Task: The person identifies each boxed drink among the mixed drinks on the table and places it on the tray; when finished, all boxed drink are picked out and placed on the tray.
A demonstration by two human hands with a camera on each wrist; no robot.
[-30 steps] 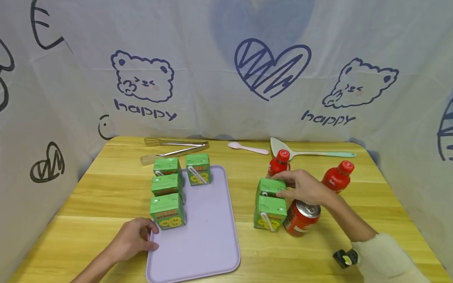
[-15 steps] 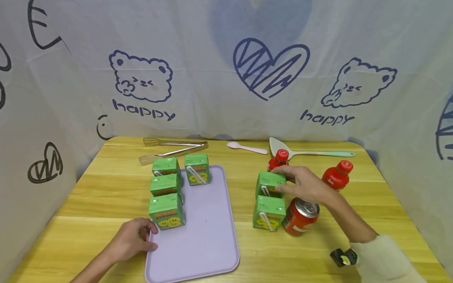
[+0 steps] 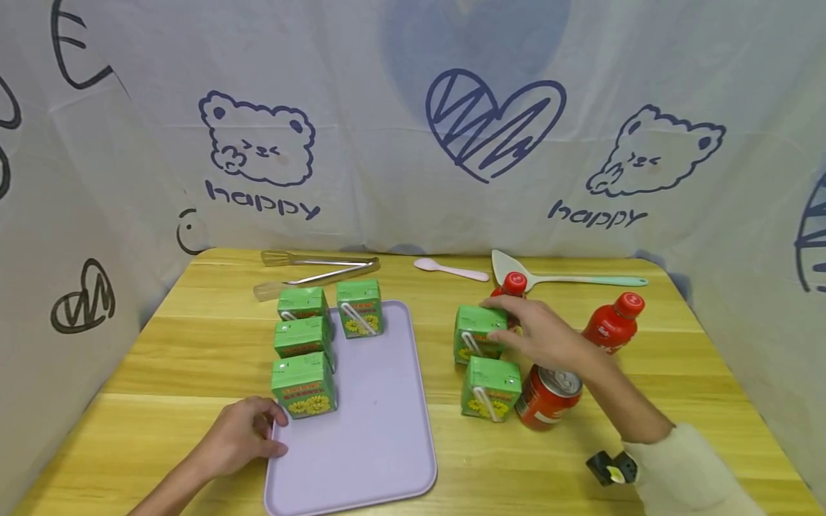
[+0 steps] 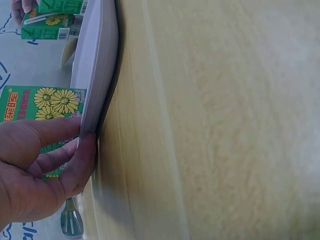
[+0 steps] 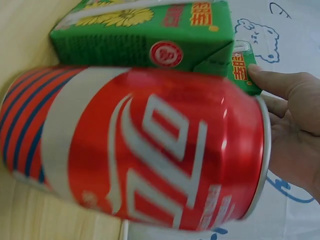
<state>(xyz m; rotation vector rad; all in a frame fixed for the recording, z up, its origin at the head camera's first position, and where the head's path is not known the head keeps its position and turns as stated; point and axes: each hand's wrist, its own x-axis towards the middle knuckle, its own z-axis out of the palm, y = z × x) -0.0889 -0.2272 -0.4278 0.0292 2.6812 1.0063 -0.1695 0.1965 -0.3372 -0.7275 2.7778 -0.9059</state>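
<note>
My right hand grips a green drink carton with a white straw, thumb on its near side and fingers behind. A second green carton stands just in front of it. Beside that one is a red soda can, which fills much of the right wrist view and covers part of the scene. My left hand pinches the rim of the lilac tray at its left side. On the tray's left part several green cartons form a column, with another carton at its far end.
Two red bottles, one behind my right hand and one to its right, stand on the wooden table. Metal tongs, a pink spoon and a spatula lie along the back edge, before a cloth backdrop.
The gripped carton has moved back and left, away from the carton in front, with my right hand following it. My left hand stays at the tray's rim.
</note>
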